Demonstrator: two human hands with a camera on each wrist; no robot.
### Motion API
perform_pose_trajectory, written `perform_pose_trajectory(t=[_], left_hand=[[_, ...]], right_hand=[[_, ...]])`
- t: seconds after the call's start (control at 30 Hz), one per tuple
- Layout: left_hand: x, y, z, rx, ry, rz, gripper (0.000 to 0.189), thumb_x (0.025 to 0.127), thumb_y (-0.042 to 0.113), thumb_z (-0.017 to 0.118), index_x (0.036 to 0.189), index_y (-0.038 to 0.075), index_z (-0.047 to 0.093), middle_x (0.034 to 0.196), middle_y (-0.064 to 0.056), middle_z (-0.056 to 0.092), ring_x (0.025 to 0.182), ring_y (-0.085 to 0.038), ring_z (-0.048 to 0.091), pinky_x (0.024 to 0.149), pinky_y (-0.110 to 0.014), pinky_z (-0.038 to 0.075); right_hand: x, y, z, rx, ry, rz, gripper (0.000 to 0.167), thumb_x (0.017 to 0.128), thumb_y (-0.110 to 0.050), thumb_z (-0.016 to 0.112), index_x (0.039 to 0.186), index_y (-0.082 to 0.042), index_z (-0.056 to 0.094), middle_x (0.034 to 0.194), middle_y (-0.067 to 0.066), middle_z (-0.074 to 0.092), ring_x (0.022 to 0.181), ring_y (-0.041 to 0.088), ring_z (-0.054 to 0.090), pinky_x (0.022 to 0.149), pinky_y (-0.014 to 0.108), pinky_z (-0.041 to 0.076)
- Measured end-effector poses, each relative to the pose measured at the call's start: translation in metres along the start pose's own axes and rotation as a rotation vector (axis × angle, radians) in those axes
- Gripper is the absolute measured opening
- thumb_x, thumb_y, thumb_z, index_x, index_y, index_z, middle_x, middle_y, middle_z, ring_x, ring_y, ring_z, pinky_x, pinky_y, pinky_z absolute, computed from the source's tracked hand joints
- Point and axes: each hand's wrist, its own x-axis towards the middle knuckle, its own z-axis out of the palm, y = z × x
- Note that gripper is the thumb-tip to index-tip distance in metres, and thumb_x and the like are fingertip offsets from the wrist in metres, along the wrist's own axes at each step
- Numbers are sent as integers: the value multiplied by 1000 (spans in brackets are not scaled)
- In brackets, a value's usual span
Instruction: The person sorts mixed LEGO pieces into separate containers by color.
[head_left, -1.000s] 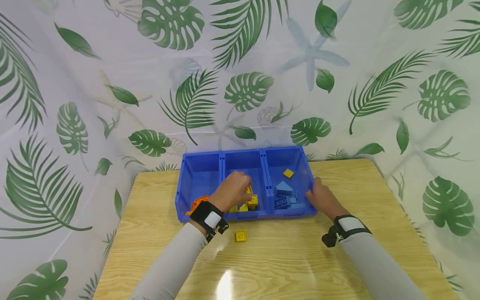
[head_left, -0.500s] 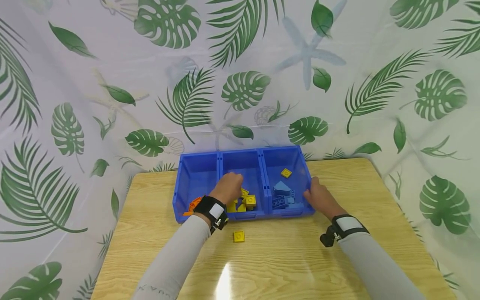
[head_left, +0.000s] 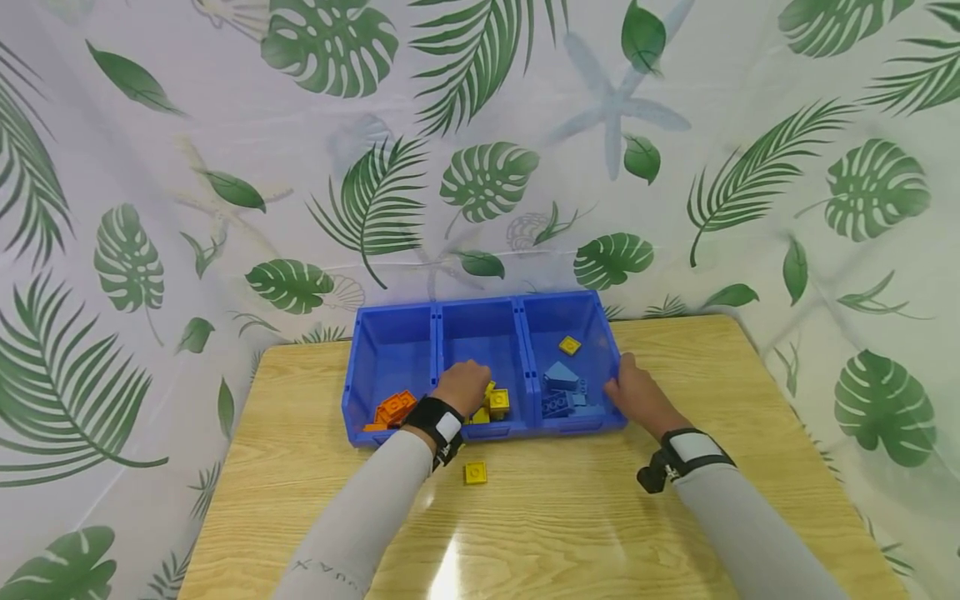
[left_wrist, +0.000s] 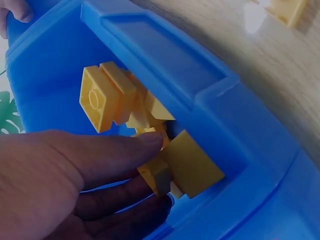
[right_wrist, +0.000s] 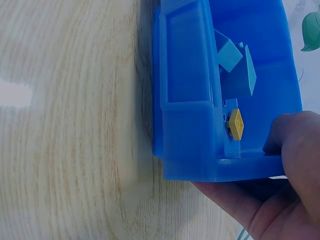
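Note:
My left hand [head_left: 461, 389] reaches down into the middle compartment of a blue three-part bin [head_left: 482, 310], among several yellow toy bricks [head_left: 498, 401]. In the left wrist view, its thumb and fingers pinch a yellow brick [left_wrist: 156, 175] near the front wall; the head view hides the fingertips. My right hand [head_left: 643, 396] grips the bin's right rim, thumb inside and fingers underneath in the right wrist view. Blue bricks [head_left: 561, 377] and one yellow brick [head_left: 570, 345] lie in the right compartment.
Orange bricks [head_left: 395, 408] lie at the front of the left compartment. A single yellow brick [head_left: 476, 473] rests on the wooden table [head_left: 555, 517] before the bin. A leaf-patterned cloth [head_left: 480, 233] hangs close behind it.
My left wrist has swung to the right, uncovering more orange bricks, and the hand has come slightly toward the bin's front. My right hand keeps its grip on the rim.

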Motion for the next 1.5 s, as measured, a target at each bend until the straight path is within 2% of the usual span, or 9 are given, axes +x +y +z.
perform_pose_trajectory(t=[0.3,0.47,0.63,0.8,0.93,1.1,1.3,1.4,1.5], left_hand=[[6,2,10,1,-2,-16,16,99,2,65,110,5,76,95,-12,76,82,-25,74,71,-37,64],[7,3,18,5,11,-14,16,97,1,68,108,6,77,95,-12,76,83,-25,72,71,-36,64],[1,3,15,8,45,7,15,97,1,67,106,7,78,95,-13,74,81,-25,71,66,-36,63],[-15,2,0,-34,106,49,17,98,8,68,113,4,75,106,-15,71,91,-28,69,75,-37,63],[-32,-3,-4,-99,142,100,42,96,31,74,130,6,68,125,-14,67,112,-29,65,93,-41,60],[-58,-7,-10,-135,166,193,63,91,50,76,142,16,62,139,-11,62,126,-31,60,100,-45,58],[-87,-7,-13,-114,114,312,64,90,54,75,145,23,61,143,-7,60,127,-28,57,99,-42,59],[-96,-5,-7,-97,71,357,62,90,54,76,142,24,63,143,-4,60,128,-27,57,101,-40,58],[-103,-5,3,-95,28,364,60,90,52,77,141,25,63,145,-3,60,126,-26,58,101,-38,57]], right_hand=[[1,1,0,-1,6,0,36,105,-15,42,128,12,34,107,32,62,85,28,63,66,35,51],[1,3,0,2,10,-10,35,104,-15,42,127,11,35,101,28,61,81,27,61,63,33,49],[-1,2,0,8,13,-25,34,104,-14,42,125,11,35,95,24,59,77,26,59,60,33,47],[-3,1,0,5,8,-28,33,104,-14,41,125,11,34,92,22,58,75,26,57,59,34,46],[-2,2,0,7,4,-31,35,104,-14,41,126,12,34,92,21,57,75,25,57,59,33,46],[-1,0,-1,0,8,-9,37,103,-14,41,128,12,33,99,27,61,78,27,59,61,33,47],[-1,-3,0,1,11,-6,36,102,-12,41,126,13,33,94,24,58,75,26,57,59,33,45],[-1,-4,0,9,10,-5,35,102,-13,40,126,12,33,93,22,57,76,26,57,59,33,45],[0,-5,1,12,12,-1,35,103,-13,40,126,11,33,97,24,58,79,27,58,61,33,47]])
